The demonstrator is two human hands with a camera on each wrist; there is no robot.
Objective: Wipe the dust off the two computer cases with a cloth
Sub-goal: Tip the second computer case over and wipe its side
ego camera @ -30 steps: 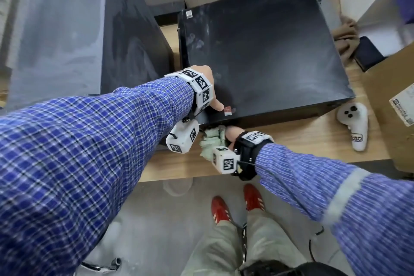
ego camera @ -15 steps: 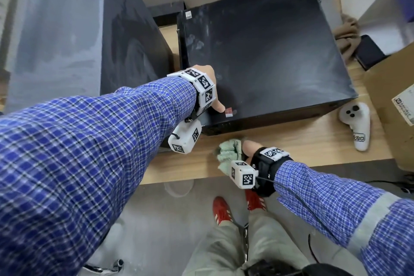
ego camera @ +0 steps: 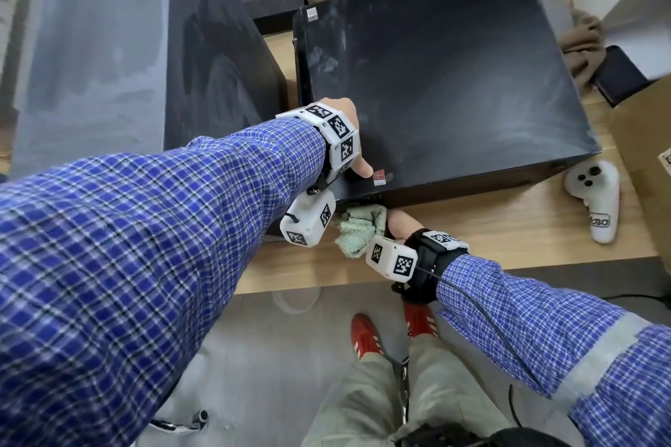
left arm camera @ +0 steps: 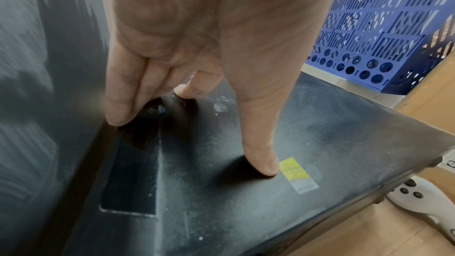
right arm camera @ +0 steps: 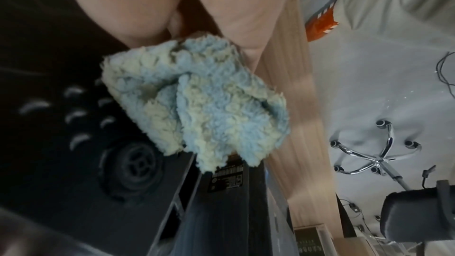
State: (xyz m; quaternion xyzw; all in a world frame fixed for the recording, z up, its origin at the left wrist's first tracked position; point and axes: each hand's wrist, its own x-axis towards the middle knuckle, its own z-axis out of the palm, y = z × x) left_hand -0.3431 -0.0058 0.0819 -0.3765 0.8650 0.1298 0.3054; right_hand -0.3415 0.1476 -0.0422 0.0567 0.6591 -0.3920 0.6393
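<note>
A dusty black computer case [ego camera: 443, 83] lies flat on the wooden desk [ego camera: 490, 229]. A second, taller case [ego camera: 109, 47] stands upright to its left. My left hand [ego camera: 357, 156] rests on the flat case's top near its front left corner. Its fingers are straight, and the thumb tip [left arm camera: 263, 166] sits beside a small sticker [left arm camera: 295, 170]. My right hand [ego camera: 397, 225] grips a bunched blue-green cloth [ego camera: 357, 229] against the flat case's front face, low by the desk. In the right wrist view the cloth [right arm camera: 197, 100] covers part of the front panel.
A white controller [ego camera: 595, 200] lies on the desk right of the flat case. A cardboard box [ego camera: 650, 163], a brown rag [ego camera: 581, 43] and a dark flat device [ego camera: 621, 76] stand behind it. A blue crate [left arm camera: 393, 26] is at the back. A chair base [right arm camera: 376, 161] is on the floor.
My right hand drew the cloth back toward the desk edge and to the right, then brought it back against the case's front face. The left hand stayed put.
</note>
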